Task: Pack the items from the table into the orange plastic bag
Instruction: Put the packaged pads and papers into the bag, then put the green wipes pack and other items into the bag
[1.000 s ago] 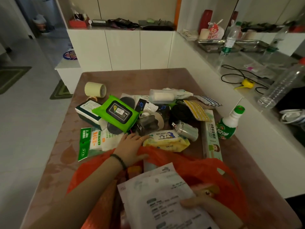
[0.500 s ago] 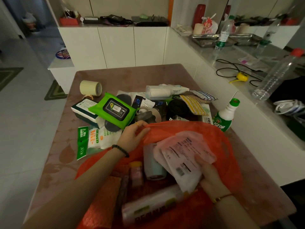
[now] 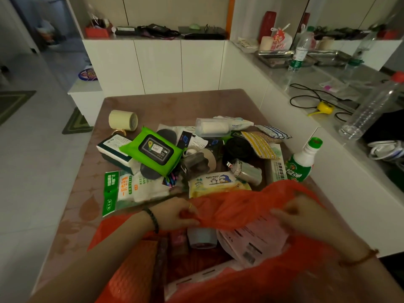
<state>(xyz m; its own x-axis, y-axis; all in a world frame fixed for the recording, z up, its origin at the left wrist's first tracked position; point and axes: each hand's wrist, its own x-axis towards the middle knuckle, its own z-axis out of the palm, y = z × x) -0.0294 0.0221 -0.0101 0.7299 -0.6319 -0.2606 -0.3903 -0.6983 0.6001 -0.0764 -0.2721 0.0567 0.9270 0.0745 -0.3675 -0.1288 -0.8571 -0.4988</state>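
Note:
The orange plastic bag (image 3: 236,206) lies open at the table's near edge. My left hand (image 3: 175,214) pinches its far rim on the left; my right hand (image 3: 301,213) grips the same rim on the right. Inside the bag sit a white printed packet (image 3: 251,241), a pale cylinder (image 3: 202,238) and a long white pack (image 3: 203,278). Beyond the rim lies a pile of items: a yellow baby wipes pack (image 3: 215,182), a green wipes pack (image 3: 153,150), a white-green glove packet (image 3: 131,189), a green-capped bottle (image 3: 302,159) and a tape roll (image 3: 123,120).
The brown table (image 3: 175,106) stands against a white counter wall (image 3: 328,171) on the right. On that counter are a clear plastic bottle (image 3: 371,110), black cables and metal trays (image 3: 275,55). White cabinets (image 3: 157,64) stand behind; open floor lies left.
My right hand let go of the white packet, which now lies inside the bag, and took hold of the bag's far rim. The rim dropped lower, uncovering the yellow wipes pack.

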